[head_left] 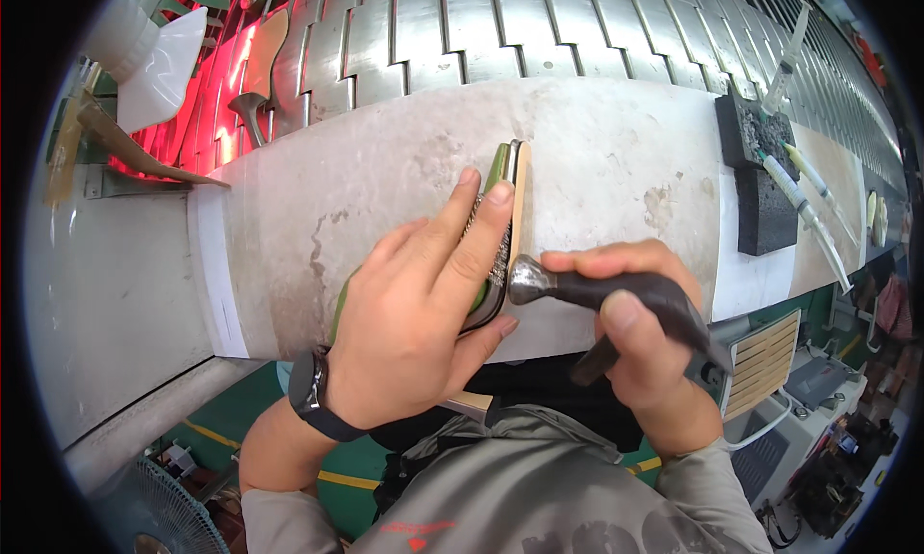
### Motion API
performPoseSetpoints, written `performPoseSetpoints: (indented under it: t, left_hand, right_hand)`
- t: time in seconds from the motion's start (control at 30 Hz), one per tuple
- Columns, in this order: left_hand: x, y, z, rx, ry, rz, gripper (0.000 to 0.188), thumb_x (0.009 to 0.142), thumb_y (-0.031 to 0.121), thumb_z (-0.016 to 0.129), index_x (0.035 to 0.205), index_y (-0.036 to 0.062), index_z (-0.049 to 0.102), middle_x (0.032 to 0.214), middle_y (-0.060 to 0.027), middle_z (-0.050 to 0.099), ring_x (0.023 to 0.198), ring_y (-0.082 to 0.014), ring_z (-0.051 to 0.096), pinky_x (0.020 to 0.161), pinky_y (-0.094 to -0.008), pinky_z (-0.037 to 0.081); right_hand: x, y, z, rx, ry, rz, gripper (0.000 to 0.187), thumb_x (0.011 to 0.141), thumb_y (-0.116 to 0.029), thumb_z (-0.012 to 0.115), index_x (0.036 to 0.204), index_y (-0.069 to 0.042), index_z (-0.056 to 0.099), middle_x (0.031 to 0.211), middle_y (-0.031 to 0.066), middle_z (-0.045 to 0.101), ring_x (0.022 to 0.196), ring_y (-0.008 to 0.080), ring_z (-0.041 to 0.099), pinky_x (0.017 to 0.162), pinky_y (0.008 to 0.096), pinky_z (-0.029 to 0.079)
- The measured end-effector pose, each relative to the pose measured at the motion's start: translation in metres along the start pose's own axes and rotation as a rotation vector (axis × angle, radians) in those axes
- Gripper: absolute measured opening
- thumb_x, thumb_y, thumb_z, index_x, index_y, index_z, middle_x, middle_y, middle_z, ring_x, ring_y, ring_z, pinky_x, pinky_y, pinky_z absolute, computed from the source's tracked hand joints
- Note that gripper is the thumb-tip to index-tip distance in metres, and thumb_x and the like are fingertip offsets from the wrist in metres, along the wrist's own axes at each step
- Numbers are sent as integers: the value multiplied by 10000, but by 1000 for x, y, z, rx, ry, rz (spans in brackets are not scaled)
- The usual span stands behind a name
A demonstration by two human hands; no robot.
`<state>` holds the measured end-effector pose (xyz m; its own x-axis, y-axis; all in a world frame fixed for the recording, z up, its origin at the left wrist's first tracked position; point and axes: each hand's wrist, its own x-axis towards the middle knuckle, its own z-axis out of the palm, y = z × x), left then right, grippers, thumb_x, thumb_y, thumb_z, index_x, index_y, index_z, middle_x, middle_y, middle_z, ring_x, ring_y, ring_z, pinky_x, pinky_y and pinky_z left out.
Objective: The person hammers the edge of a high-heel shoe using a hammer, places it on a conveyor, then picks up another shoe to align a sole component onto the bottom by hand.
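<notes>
A shoe (520, 203) with a tan sole, a dark edge and a glittery silver upper on a green last lies tilted on the pale worktop. My left hand (409, 280) rests over it, fingers stretched along the upper and thumb near its lower end, gripping it. Much of the shoe is hidden under this hand. My right hand (654, 328) is closed round a dark hammer (616, 289). The hammer's round, shiny metal face is at the sole's edge, close to my left fingers; whether it touches I cannot tell.
Beyond the worktop (616, 169) runs a slatted metal conveyor (520, 25), lit red at the left. A black foam block (760, 207) at the right holds several syringes (794, 183). A white flared fixture (159, 68) and curved metal strip (135, 140) stand left. A fan (159, 511) is below.
</notes>
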<state>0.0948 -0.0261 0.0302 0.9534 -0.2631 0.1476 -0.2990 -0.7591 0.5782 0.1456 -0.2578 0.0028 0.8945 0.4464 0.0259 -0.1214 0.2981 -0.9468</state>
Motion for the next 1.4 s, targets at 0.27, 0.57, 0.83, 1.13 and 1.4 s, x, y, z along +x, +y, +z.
performPoseSetpoints:
  t: [0.27, 0.57, 0.83, 1.13, 1.4]
  left_hand:
    - [-1, -1, 3, 8, 7, -3, 1115, 691, 74, 897, 1640, -40, 325, 1610, -354, 420, 1097, -430, 662, 967, -467, 514]
    - [0, -4, 5, -37, 40, 24, 1128, 663, 91, 910, 1626, -55, 341, 1589, -364, 439, 1011, -421, 662, 923, -465, 525]
    - [-2, -3, 6, -46, 44, 15, 1110, 674, 96, 905, 1622, -54, 347, 1590, -354, 443, 1039, -434, 653, 927, -469, 520]
    - [-6, -3, 4, -33, 46, 7, 1117, 681, 80, 903, 1636, -40, 336, 1603, -322, 449, 1097, -440, 653, 957, -459, 505]
    - [-9, -2, 7, -38, 67, -1, 1142, 652, 68, 915, 1636, -31, 343, 1586, -315, 474, 1085, -432, 661, 939, -461, 513]
  right_hand:
    - [33, -39, -5, -497, -230, -186, 290, 882, -22, 805, 1146, 30, 697, 1131, 204, 781, 1014, 256, 789, 866, 345, 625]
    - [54, -46, -7, -517, -251, -72, 301, 896, -30, 813, 1157, 34, 678, 1150, 196, 782, 1051, 247, 782, 904, 348, 619]
    - [88, -43, -6, -536, -177, -118, 196, 963, -29, 723, 1130, 71, 701, 1033, 126, 797, 897, 126, 732, 770, 265, 580]
    - [54, -66, 0, -534, -302, 143, 243, 925, -83, 783, 1114, 55, 717, 986, 137, 791, 859, 165, 758, 748, 284, 596]
    - [10, -40, 19, -779, -301, -406, 335, 790, -49, 856, 1074, 58, 714, 1043, 227, 778, 992, 346, 797, 861, 390, 658]
